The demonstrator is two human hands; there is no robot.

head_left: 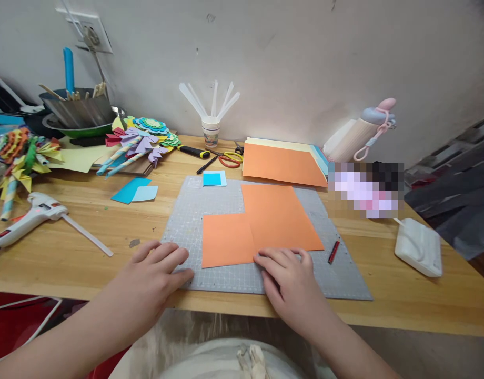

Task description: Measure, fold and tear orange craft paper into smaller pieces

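Observation:
Two orange pieces of paper lie on the grey cutting mat (182,210): a smaller squarish orange sheet (226,239) at left, meeting or overlapping a larger orange sheet (281,218) at right. My right hand (289,281) rests its fingertips on the lower edge of the larger sheet, near where the two join; its fingers are bent but apart. My left hand (157,268) lies at the mat's left edge, fingers loosely spread, holding nothing and apart from the paper. A small dark red stick-like object (333,252) sits on the mat's right side.
Blue paper squares (213,179) lie at the mat's top. Behind are a cup of clear sticks (211,131), a yellow-black cutter (192,151), scissors (230,160) and an orange paper stack (283,164). A glue gun (32,216) lies left; a white charger (419,248) lies right.

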